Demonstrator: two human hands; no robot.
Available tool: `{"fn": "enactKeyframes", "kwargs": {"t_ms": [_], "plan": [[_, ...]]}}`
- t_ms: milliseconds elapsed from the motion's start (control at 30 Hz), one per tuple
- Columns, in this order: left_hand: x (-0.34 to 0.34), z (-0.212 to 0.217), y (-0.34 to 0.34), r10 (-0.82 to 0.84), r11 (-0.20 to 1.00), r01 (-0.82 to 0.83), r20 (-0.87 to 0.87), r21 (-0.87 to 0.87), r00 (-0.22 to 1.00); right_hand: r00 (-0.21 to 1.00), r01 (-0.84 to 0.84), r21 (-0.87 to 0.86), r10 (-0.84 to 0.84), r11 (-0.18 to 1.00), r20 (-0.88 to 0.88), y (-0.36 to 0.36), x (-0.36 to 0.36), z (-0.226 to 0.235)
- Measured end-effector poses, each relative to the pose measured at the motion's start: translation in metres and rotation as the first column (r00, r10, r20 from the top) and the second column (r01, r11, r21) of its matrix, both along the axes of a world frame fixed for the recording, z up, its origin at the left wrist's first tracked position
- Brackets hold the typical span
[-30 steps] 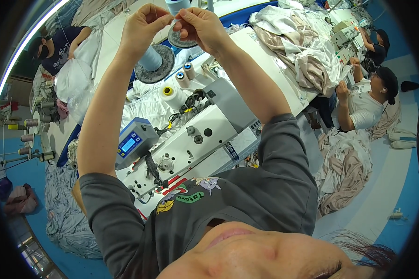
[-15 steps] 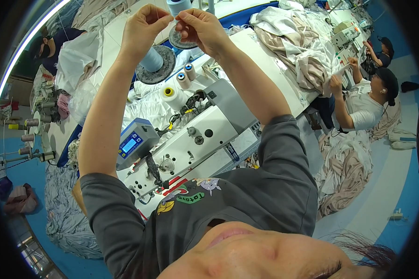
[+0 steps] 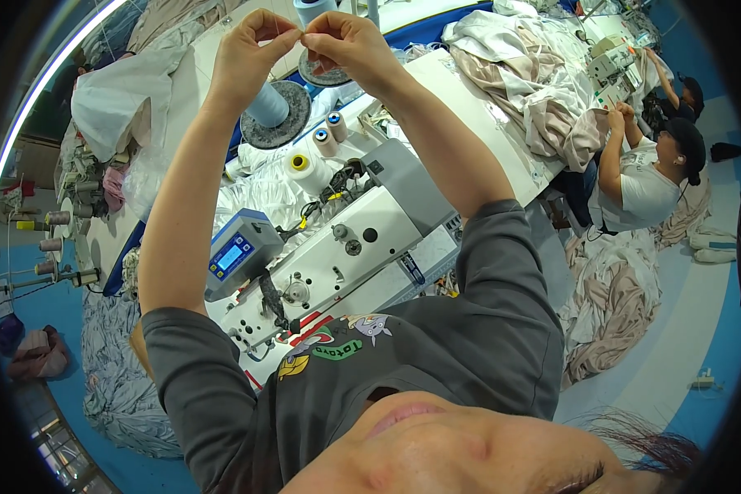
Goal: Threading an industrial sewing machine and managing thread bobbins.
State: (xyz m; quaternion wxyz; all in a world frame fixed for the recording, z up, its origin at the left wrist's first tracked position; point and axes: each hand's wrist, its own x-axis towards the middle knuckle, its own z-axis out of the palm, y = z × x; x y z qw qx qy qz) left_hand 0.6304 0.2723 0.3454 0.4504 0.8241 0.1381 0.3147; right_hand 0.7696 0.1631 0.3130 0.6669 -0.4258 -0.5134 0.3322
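Your left hand (image 3: pixel 251 45) and right hand (image 3: pixel 346 41) pinch a barely visible thread together above the sewing machine (image 3: pixel 346 255); the thread cone (image 3: pixel 314 8) is cut off.

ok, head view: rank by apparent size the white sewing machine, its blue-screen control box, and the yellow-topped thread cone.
1. white sewing machine, clearly largest.
2. blue-screen control box.
3. yellow-topped thread cone, smallest.
The cone sits farther from the camera than the box, so that gap is partly down to distance.

Two hands (left hand (image 3: pixel 251 45), right hand (image 3: pixel 342 41)), one sewing machine (image 3: pixel 346 247), two large thread cones (image 3: pixel 267 103), three small spools (image 3: pixel 325 140).
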Motion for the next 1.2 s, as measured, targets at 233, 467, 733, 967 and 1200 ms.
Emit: {"fn": "enactKeyframes", "kwargs": {"t_ms": [233, 467, 733, 967, 1200], "plan": [[-0.001, -0.001, 0.0, 0.025, 0.982, -0.028, -0.017, -0.188, 1.0, 0.95, -0.038, -0.044, 0.022, 0.998, -0.312, 0.001, 0.0, -0.01], [-0.002, 0.006, -0.005, 0.019, 0.991, -0.027, -0.062, -0.134, 0.998, 0.993, 0.066, -0.042, -0.069, 0.997, -0.092, 0.0, 0.0, -0.003], [-0.005, -0.005, 0.01, -0.003, 1.0, 0.002, -0.041, -0.026, 0.999, 0.976, 0.139, -0.056, -0.128, 0.989, 0.174, 0.002, -0.004, 0.005], [-0.003, 0.006, -0.009, 0.016, 0.991, -0.019, -0.021, -0.134, 1.0, 0.997, 0.078, 0.005, -0.078, 0.997, 0.02, -0.004, -0.003, -0.001], [-0.001, 0.006, -0.014, 0.022, 0.977, -0.021, 0.002, -0.211, 1.0, 0.994, 0.088, 0.036, -0.085, 0.996, -0.064, 0.002, -0.002, -0.007]]}}
